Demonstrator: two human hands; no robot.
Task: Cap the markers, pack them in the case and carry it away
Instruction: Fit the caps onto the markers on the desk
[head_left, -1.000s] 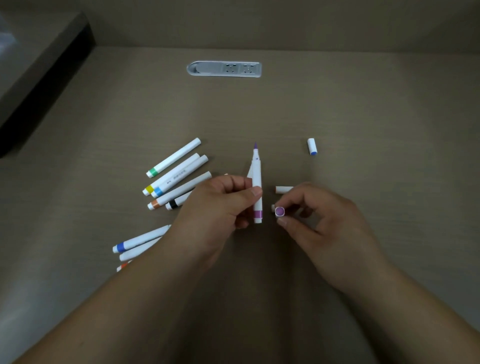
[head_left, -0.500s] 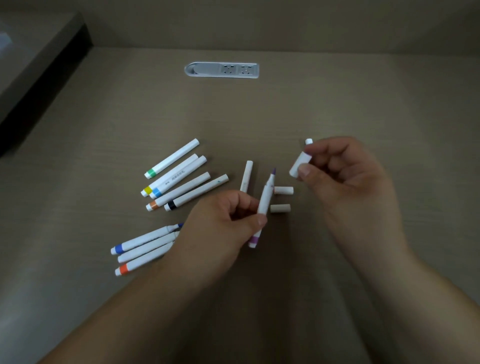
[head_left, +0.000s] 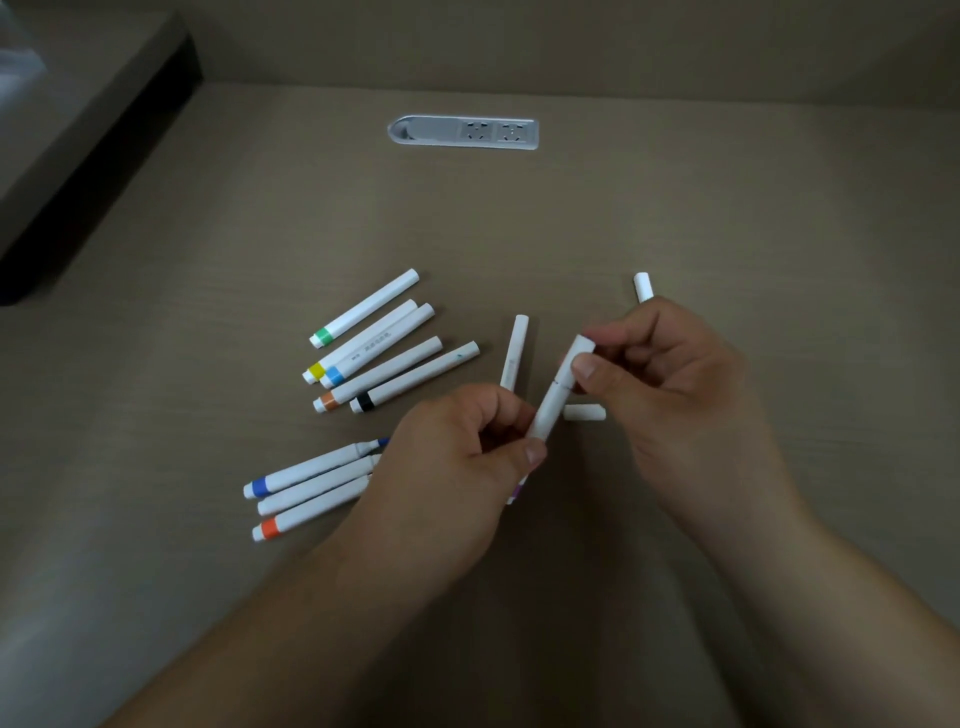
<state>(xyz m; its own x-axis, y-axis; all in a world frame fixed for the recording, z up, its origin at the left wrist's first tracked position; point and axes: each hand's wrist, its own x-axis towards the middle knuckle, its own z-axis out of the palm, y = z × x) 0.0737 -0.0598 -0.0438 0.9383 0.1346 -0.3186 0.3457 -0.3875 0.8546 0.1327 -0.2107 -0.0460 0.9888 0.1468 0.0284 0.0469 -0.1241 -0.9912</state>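
- Head view: the left hand (head_left: 467, 457) grips the lower barrel of a purple marker (head_left: 545, 415), fingers and thumb curled round it, its purple end just showing below the palm
- The right hand (head_left: 675, 384) pinches the white cap (head_left: 574, 358) between thumb and fingers, set over the marker's upper end; a thin seam shows where cap meets barrel, so I judge it not fully pressed home
- Five capped markers (head_left: 384, 353) lie side by side left of the hands; three more (head_left: 311, 488) lie nearer, at least the blue-banded one with its tip bare
- One further marker (head_left: 514, 353) lies just beyond the left hand, a loose cap (head_left: 584, 413) rests between the hands, another (head_left: 643, 287) beyond the right fingers
- Risks: pushed at an angle, the cap may jam or pop off; a wrong cap could go on a wrong colour, since the caps look alike from the side; bare tips could dry or mark the desk, and a wrist could roll the round barrels away
- No case is in view, so packing seems far off
- The desk (head_left: 727, 519) is tan wood grain, dimly lit, with a grey socket panel (head_left: 462, 132) set in its far part and a raised shelf (head_left: 93, 130) at the far left
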